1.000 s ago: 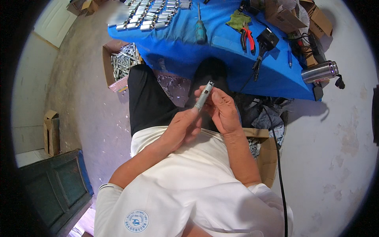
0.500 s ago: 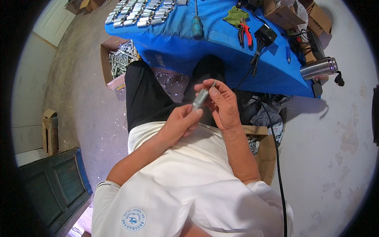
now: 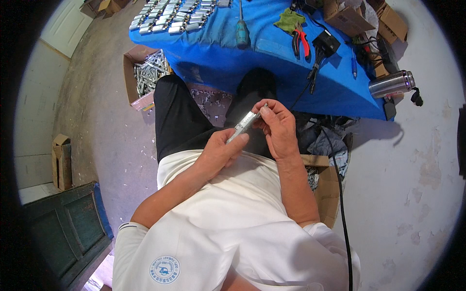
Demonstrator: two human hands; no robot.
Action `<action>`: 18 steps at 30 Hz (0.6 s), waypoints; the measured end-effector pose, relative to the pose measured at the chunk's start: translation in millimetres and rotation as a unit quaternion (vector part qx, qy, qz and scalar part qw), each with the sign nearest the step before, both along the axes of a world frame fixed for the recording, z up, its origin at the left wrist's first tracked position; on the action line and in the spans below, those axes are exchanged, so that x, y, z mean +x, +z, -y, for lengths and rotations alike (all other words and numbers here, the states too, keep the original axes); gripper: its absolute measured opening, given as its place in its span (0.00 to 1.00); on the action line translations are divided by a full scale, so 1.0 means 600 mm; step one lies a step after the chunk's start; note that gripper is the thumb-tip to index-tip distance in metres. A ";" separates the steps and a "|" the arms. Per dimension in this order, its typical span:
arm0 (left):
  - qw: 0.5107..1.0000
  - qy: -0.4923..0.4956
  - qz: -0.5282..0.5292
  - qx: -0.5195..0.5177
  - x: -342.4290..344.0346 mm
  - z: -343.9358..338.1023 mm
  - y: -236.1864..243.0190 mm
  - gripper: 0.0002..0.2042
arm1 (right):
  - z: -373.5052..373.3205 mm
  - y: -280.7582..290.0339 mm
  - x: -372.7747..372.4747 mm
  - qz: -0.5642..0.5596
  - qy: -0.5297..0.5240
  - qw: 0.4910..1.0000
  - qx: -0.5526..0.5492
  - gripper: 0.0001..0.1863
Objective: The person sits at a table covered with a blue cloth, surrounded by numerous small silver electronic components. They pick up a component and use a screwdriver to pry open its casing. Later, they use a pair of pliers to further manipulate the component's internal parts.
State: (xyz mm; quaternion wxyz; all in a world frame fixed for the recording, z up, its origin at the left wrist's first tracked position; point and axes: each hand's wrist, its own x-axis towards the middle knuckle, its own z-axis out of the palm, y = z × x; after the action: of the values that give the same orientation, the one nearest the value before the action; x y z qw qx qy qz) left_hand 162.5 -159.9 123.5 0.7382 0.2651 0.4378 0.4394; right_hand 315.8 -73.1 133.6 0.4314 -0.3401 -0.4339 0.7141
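A long, narrow silver metal piece (image 3: 243, 124) lies slantwise above my lap, between both hands. My left hand (image 3: 221, 151) grips its lower end, with the thumb along the side. At the upper end, my right hand (image 3: 277, 125) pinches the tip between thumb and fingers. The fingertips partly cover both ends, and the small details on the piece are too fine to make out.
A table with a blue cloth (image 3: 208, 51) stands in front, bearing rows of silver metal pieces (image 3: 170, 14), a screwdriver (image 3: 242, 31), red-handled pliers (image 3: 301, 43), a black adapter (image 3: 326, 43) and a steel flask (image 3: 391, 84). A carton (image 3: 130, 80) holds metal parts. A black cable (image 3: 343, 218) hangs at right.
The metal piece has turned in my hands and shows a brighter, narrower face. My right hand has shifted slightly to the right; my left hand stays nearly in place.
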 end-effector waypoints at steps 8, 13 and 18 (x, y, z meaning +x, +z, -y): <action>0.991 0.016 0.133 -0.014 -0.005 0.001 0.006 0.20 | -0.001 0.009 0.001 -0.079 0.041 0.996 0.003 0.08; 0.991 0.017 0.133 -0.014 -0.008 -0.001 0.009 0.19 | 0.001 0.009 -0.001 -0.092 0.025 0.995 -0.012 0.07; 0.990 0.050 0.128 -0.036 -0.012 -0.004 0.005 0.18 | -0.001 0.008 -0.001 -0.021 0.007 1.000 -0.014 0.10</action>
State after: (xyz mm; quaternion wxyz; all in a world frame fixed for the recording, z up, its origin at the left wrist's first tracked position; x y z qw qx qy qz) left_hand 155.3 -157.7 126.3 0.7744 0.1581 0.3676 0.4900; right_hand 315.0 -72.3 138.5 0.4306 -0.3284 -0.4167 0.7301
